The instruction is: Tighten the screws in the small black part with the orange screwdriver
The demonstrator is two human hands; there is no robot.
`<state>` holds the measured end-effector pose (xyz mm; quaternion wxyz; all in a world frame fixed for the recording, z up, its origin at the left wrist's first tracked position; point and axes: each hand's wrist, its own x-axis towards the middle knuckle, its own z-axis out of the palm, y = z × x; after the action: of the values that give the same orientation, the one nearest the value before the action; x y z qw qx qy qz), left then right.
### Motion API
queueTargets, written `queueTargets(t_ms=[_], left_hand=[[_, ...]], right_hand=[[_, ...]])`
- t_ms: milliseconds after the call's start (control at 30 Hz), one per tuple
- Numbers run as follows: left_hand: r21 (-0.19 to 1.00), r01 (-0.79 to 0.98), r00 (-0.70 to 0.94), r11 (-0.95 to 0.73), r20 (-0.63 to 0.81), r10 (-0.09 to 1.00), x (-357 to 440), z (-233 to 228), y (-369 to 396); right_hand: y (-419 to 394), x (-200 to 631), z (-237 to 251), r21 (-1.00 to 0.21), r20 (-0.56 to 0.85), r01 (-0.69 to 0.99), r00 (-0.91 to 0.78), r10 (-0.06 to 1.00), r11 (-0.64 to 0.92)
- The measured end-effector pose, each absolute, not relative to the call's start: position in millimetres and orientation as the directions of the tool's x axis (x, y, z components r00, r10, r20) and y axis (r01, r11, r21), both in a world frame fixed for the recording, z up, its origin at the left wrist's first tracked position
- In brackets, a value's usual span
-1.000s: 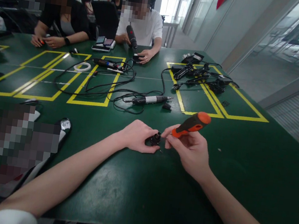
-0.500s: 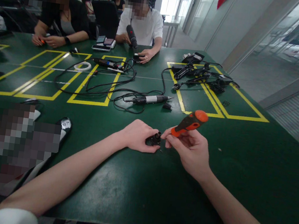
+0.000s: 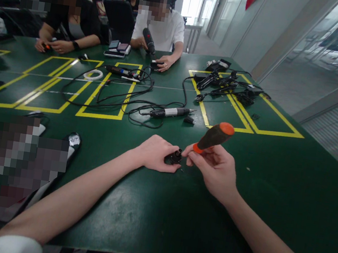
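My left hand (image 3: 159,154) rests on the green table and grips a small black cylindrical part (image 3: 173,157) with a narrow tube end pointing up. In my right hand (image 3: 217,171) is a screwdriver (image 3: 213,139) with a black and orange handle, tilted so its butt points up and to the right. The thumb and index finger pinch near the handle's lower end, close beside the black part. I cannot make out the screwdriver's shaft and tip behind the fingers. Just below the black part lies a tiny bit (image 3: 182,170), perhaps a screw.
Beyond my hands lies a silver and black electric screwdriver (image 3: 171,112) with a looping cable and a small black piece (image 3: 189,121). Tangled black cables (image 3: 222,83) lie at back right. A co-worker (image 3: 159,29) holds a power screwdriver (image 3: 149,41) across the table (image 3: 275,175).
The screwdriver handle has turned about its own axis in my right hand, its orange patch no longer facing me, and shifted very slightly left. My left hand and the black part stay put.
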<state>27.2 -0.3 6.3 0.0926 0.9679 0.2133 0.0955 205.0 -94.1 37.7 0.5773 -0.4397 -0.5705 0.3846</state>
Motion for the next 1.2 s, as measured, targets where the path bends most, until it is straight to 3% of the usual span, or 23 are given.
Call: queueTargets(t_ms=[233, 933, 1200], left_hand=[[0.258, 0.385, 0.890, -0.886, 0.149, 0.430, 26.5, 6.9, -1.2], [0.223, 0.397, 0.894, -0.891, 0.125, 0.430, 27.3, 9.5, -0.5], [0.219, 0.393, 0.890, -0.893, 0.155, 0.429, 26.9, 5.8, 0.6]], right_hand=[[-93.7, 204.3, 38.5, -0.936, 0.350, 0.025, -0.029, 0.936, 0.351], [-91.4, 203.6, 32.0, -0.932, 0.356, -0.040, 0.081, 0.931, 0.359], [-91.6, 205.5, 33.4, -0.928, 0.372, 0.077, 0.107, 0.922, 0.366]])
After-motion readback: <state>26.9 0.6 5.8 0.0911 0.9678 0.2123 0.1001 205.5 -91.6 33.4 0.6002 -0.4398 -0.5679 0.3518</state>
